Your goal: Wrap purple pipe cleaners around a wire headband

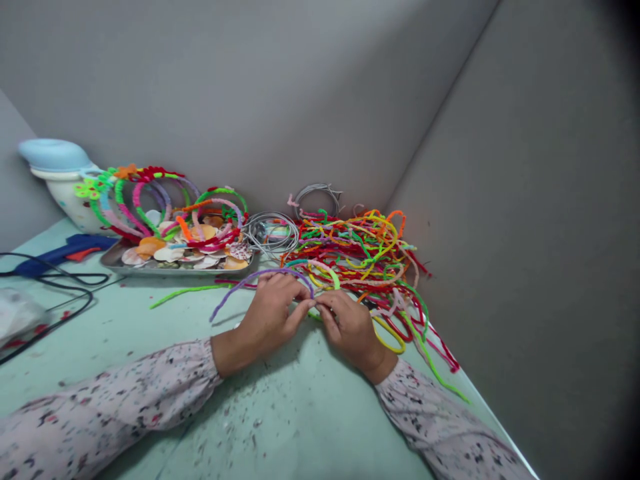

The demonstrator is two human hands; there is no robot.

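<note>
A long purple pipe cleaner (260, 272) arches over the back of my left hand (275, 308), and its free end hangs to the left. Thumb and fingers of that hand pinch it near its right end. My right hand (350, 327) is closed too, its fingertips pressed together at the same spot, touching those of the left. Just behind the fingers curves a band wrapped in teal, pink and light green (334, 277); its lower part is hidden by my hands. A bit of green shows beneath the fingertips.
A heap of coloured pipe cleaners (350, 247) lies behind and right. Wire hoops (273, 233) stand beside a metal tray (175, 271) of shells and finished headbands (137, 200). Left are a blue glue gun (50, 257), black cable (75, 313) and lidded container (65, 190). Walls (250, 87) border the table.
</note>
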